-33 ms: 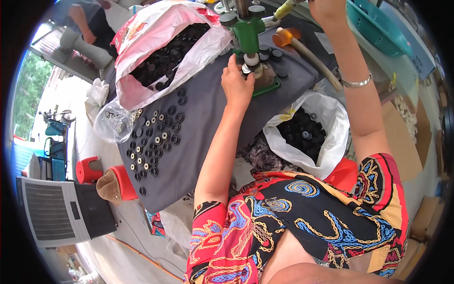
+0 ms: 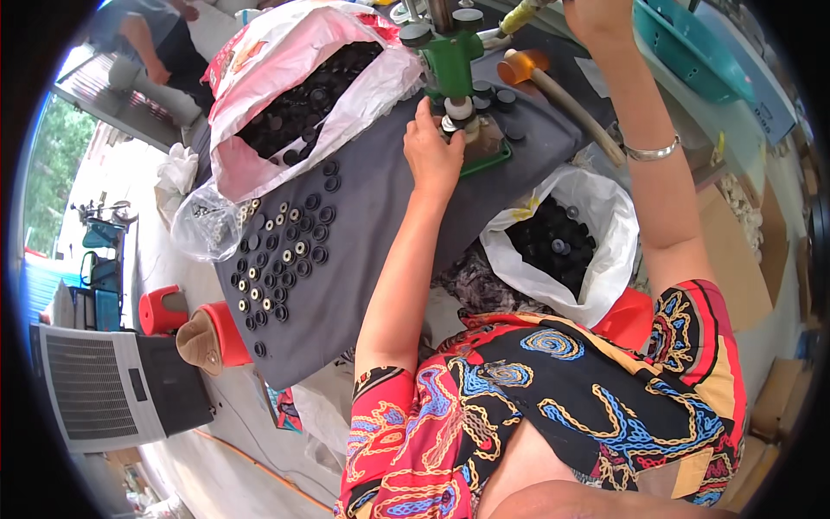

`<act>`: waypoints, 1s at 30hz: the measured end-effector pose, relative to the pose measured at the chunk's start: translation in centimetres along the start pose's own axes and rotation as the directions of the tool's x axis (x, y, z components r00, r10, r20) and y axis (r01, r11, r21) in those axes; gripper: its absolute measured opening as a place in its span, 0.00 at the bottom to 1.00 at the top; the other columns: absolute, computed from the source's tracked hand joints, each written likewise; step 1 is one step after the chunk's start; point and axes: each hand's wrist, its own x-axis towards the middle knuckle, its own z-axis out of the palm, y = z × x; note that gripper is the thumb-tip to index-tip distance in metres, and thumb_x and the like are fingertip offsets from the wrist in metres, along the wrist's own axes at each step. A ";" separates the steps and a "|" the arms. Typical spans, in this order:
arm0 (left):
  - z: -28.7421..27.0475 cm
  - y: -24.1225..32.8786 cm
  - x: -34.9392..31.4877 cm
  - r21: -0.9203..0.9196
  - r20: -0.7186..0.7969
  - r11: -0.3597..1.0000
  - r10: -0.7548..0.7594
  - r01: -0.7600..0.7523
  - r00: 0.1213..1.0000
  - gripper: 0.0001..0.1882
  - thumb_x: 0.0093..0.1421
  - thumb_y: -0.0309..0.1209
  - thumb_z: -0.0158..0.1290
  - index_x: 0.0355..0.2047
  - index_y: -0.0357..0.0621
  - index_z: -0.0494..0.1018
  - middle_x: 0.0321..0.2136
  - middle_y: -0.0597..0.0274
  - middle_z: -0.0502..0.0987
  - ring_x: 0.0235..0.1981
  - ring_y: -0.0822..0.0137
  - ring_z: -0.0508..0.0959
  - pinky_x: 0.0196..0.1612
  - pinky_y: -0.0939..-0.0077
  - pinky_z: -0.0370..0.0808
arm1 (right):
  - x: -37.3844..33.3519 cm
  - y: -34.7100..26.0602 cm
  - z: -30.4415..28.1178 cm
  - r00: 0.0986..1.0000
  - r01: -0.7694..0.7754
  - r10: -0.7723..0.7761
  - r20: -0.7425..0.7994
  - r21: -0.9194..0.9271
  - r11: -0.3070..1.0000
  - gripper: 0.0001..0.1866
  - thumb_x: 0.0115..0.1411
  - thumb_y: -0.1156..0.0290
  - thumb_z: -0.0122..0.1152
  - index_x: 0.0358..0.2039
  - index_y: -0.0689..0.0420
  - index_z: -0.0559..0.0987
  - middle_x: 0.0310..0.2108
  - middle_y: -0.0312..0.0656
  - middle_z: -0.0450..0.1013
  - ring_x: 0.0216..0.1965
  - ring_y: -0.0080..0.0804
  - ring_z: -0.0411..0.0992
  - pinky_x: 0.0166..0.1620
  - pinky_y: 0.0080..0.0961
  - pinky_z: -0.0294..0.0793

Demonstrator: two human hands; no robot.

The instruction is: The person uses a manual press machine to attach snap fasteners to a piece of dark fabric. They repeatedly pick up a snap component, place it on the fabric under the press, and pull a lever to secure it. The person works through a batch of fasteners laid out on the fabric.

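A green hand press point(image 2: 451, 69) stands on the dark cloth at the far side of the table. My left hand point(image 2: 432, 154) reaches to its base, with thumb and fingers curled around a spot beneath the ram. A small silvery round piece point(image 2: 448, 125) shows beside my fingertips; what they grip is mostly hidden. My right hand point(image 2: 596, 19) is raised at the top edge, near the yellow-wrapped press lever point(image 2: 521, 16); its fingers are cut off by the picture's edge. Several black round caps point(image 2: 506, 99) lie just right of the press.
Black rings and pale washers point(image 2: 290, 255) spread over the cloth point(image 2: 354, 251). A large sack point(image 2: 233, 169) of black parts stands left; a white bag point(image 2: 618, 221) of more parts sits nearer, right. A mallet point(image 2: 575, 112) lies beside the press. Another person point(image 2: 143, 43) is at far left.
The other person at the far left has shifted slightly. My hands and the press show no visible change.
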 end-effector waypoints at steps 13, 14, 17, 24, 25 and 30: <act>0.7 1.1 1.1 -0.280 0.140 0.932 -0.198 0.231 0.970 0.45 0.45 0.26 0.65 0.62 0.28 0.57 0.42 0.45 0.81 0.41 0.45 0.80 0.46 0.58 0.75 | -5.8 -0.4 -2.3 0.982 0.085 -0.102 0.156 0.111 0.990 0.11 0.63 0.70 0.47 0.25 0.60 0.71 0.21 0.42 0.69 0.21 0.32 0.70 0.29 0.28 0.71; 0.5 0.9 1.0 -0.298 0.125 0.928 -0.193 0.222 0.973 0.45 0.45 0.26 0.65 0.62 0.28 0.57 0.41 0.44 0.81 0.40 0.45 0.80 0.45 0.59 0.76 | -6.7 0.5 -4.1 0.945 0.141 -0.174 0.277 0.136 0.981 0.09 0.63 0.72 0.50 0.28 0.63 0.73 0.26 0.44 0.72 0.27 0.35 0.72 0.36 0.32 0.73; 0.0 0.2 0.5 -0.266 0.096 0.950 -0.143 0.164 0.985 0.45 0.46 0.26 0.65 0.64 0.30 0.56 0.45 0.45 0.80 0.44 0.51 0.81 0.48 0.64 0.76 | -13.6 4.1 -5.3 0.899 0.324 -0.349 0.266 0.134 0.937 0.12 0.65 0.74 0.47 0.26 0.66 0.73 0.26 0.45 0.71 0.29 0.36 0.71 0.45 0.43 0.74; -8.8 -1.9 -4.3 0.099 -0.080 0.992 0.089 -0.081 0.993 0.23 0.48 0.25 0.61 0.47 0.38 0.76 0.44 0.50 0.80 0.46 0.49 0.77 0.50 0.59 0.72 | -15.6 4.9 -6.5 0.887 0.375 -0.366 0.282 0.023 0.927 0.07 0.61 0.78 0.45 0.26 0.65 0.69 0.25 0.47 0.68 0.28 0.36 0.68 0.50 0.49 0.72; -10.9 -2.6 -5.8 0.157 -0.094 0.983 0.113 -0.097 0.989 0.20 0.48 0.25 0.60 0.44 0.39 0.78 0.44 0.50 0.80 0.46 0.50 0.78 0.50 0.60 0.72 | -15.4 4.5 -6.4 0.893 0.367 -0.351 0.281 -0.005 0.930 0.08 0.62 0.78 0.44 0.26 0.65 0.69 0.25 0.47 0.68 0.28 0.36 0.68 0.50 0.48 0.72; -20.5 -6.4 -12.5 0.477 -0.175 0.868 -0.060 0.138 0.983 0.15 0.51 0.24 0.57 0.41 0.39 0.80 0.44 0.51 0.80 0.46 0.51 0.77 0.51 0.59 0.70 | -11.3 1.5 -5.2 0.913 0.313 -0.253 0.321 -0.152 0.938 0.04 0.60 0.84 0.45 0.27 0.66 0.68 0.25 0.46 0.67 0.28 0.35 0.69 0.49 0.42 0.74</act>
